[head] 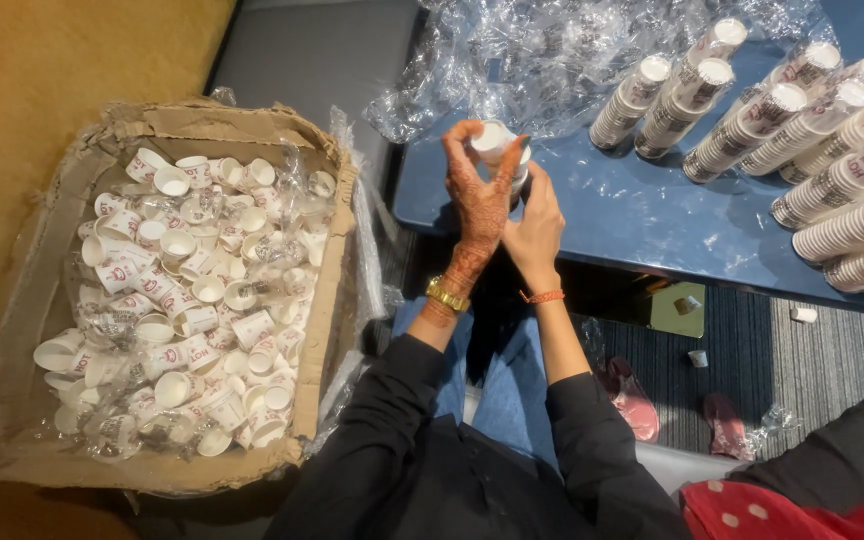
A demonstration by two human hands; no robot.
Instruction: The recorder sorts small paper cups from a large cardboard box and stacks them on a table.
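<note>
Head view: paper cup pinched in left hand grip; right hand clasps its base.

A cardboard box is sitting at the left, with loose paper cups lying heaped inside it. To its right, a table is carrying rows of stacked cups lying on their sides toward its right edge, while crumpled plastic wrap is lying along its far edge. At the table's near left corner, the left hand and right hand are meeting around a short cup stack. Two stray cups are lying on the floor below the table's near edge.
</note>
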